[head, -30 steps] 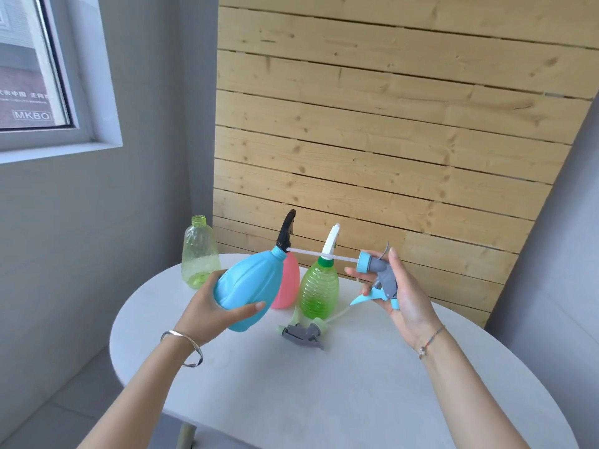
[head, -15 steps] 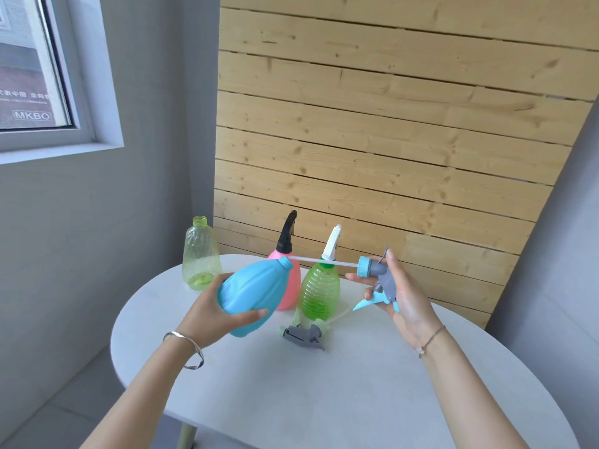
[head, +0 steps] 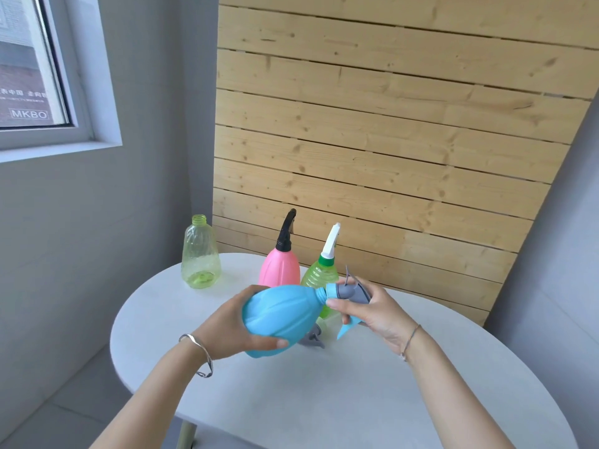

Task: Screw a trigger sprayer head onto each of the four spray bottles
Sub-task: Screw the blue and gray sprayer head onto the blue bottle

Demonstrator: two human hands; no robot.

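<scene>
Left hand (head: 233,325) wraps the smooth ribbed blue bottle (head: 278,315), tilted above the table (head: 324,400) centre; right hand (head: 376,312) pinches the grey-blue sprayer head (head: 346,291), collar touching the bottle neck.

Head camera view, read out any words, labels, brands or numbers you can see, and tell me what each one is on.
"MKBO": white letters on the sign seen through the window.
A line of white characters above it on the same sign: too small and blurred to read.
The bottles, sprayer heads and table show no readable text.
</scene>
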